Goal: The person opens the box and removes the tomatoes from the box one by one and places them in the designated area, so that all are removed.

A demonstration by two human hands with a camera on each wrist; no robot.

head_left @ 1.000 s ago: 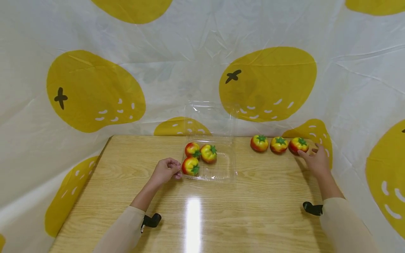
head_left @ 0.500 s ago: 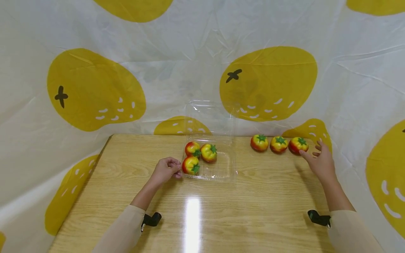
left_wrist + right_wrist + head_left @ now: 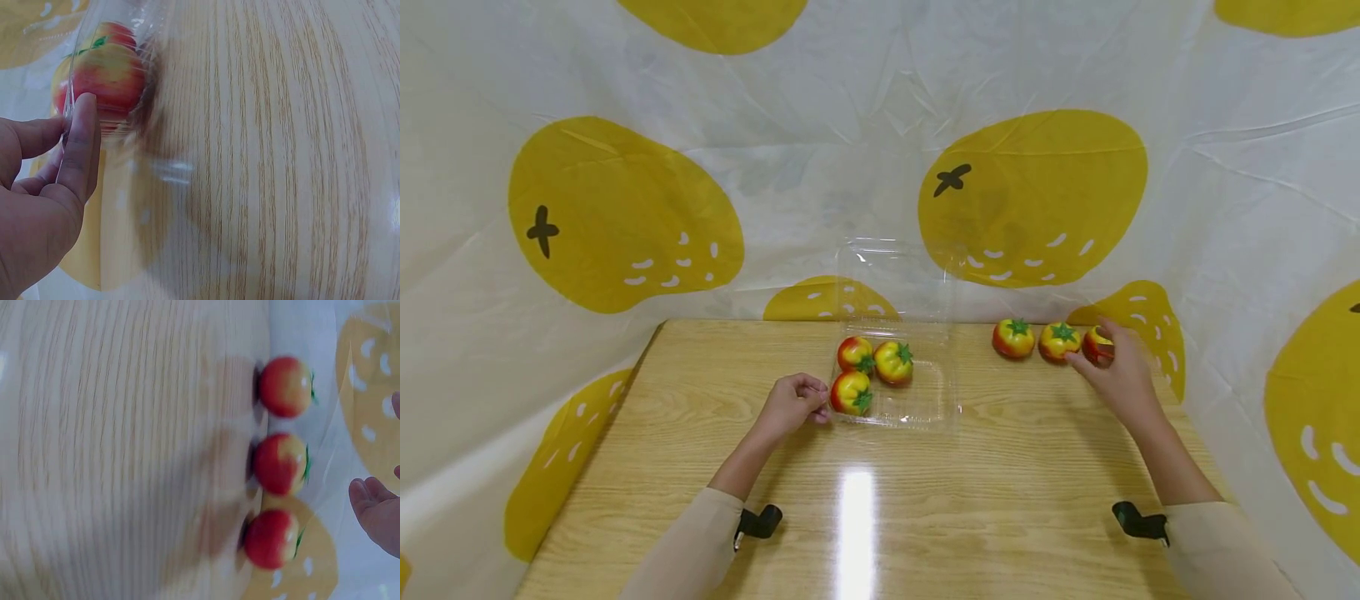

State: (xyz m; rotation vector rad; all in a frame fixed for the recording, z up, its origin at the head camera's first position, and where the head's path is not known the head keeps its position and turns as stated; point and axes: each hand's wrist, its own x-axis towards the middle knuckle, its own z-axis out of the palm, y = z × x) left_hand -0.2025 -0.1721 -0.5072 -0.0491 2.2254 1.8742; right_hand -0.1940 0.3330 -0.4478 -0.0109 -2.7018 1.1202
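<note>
Head view: the left hand (image 3: 792, 406) had a narrow grip, fingers curled and pinching the near-left rim of the clear plastic clamshell tray (image 3: 925, 408) on the worktop (image 3: 985, 492). The tray held three tomatoes (image 3: 872, 371), grouped in its left half and touching one another; its lid (image 3: 898, 279) stood open against the printed backdrop (image 3: 625, 217). The right hand (image 3: 1116, 379) reached over the rightmost tomato (image 3: 1093, 343) of a row of three at the far right edge of the worktop; fingers lay about that fruit, but whether they had closed on it could not be told. The middle tomato (image 3: 1059, 342) and the left tomato (image 3: 1013, 338) stood just beside it, outside the tray.

Left wrist view: fingers (image 3: 81, 150) gripped the transparent tray wall, a tomato (image 3: 109, 78) directly behind it.

Right wrist view: blurred. The three tomatoes lay in line at the worktop edge; fingertips (image 3: 375, 512) hovered near them, apart from the fruit.
</note>
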